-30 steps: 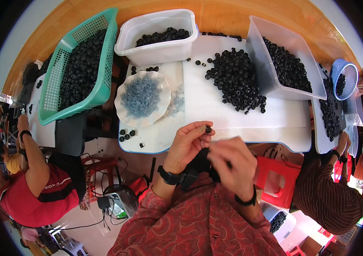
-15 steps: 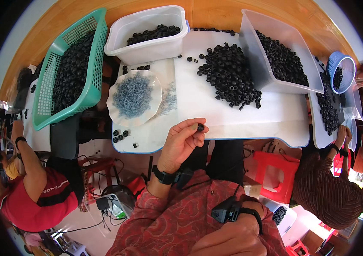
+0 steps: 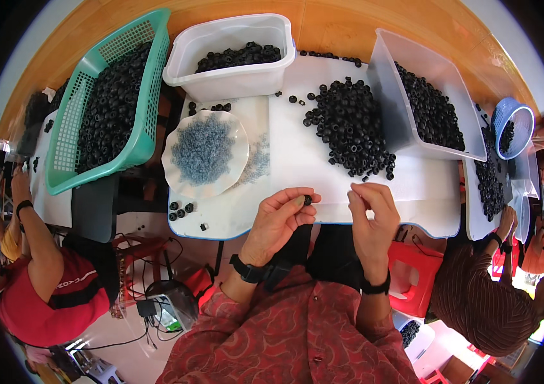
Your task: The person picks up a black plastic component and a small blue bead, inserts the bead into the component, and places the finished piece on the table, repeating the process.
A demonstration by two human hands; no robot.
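Between the thumb and fingers of my left hand is a small black ring-shaped part, held over the near edge of the white table. My right hand hovers to its right, thumb and forefinger brought together in a pinch. Whatever may be between those fingertips is too small to make out. Beyond both hands lies a heap of similar black parts. A scalloped white plate to the left carries a mound of tiny translucent blue-grey pieces.
A green basket, a white tub and a clear bin, all with black parts, line the far side. A few loose parts lie at the table's left corner. People in red and brown work on either side.
My right hand has come up from low in front of my body to beside the left, fingers now pinched. The left still grips the black part. The view has shifted slightly.
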